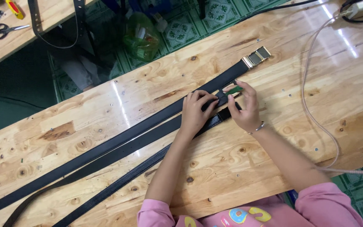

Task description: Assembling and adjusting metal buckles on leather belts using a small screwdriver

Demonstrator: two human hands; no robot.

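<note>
Belts lie in a row across the wooden table (274,168), 3 of them, all black and running slantwise. The long top belt (118,138) reaches up past the fingers to a gold buckle (256,56), so that one looks finished, as far as I can judge. The middle belt (118,154) ends right under the fingers, and its end has no gold buckle that I can see, so I think that part is not done yet. The woven belt (122,180) lies below the hands and looks untouched.

The left hand (195,113) lies flat on the belts, its fingers pressed together and pushing down on the belt end. The right hand (244,108) is just beside it, and its fingertips pinch a small green tool (233,90) right at that belt end.

What the green tool is, I cannot tell; the fingers cover most of it. The belt end is hidden under both hands. The far ends of all 3 belts run off past the table edge at the bottom left. A pink cord (311,105) curls to the right of the fingers.
</note>
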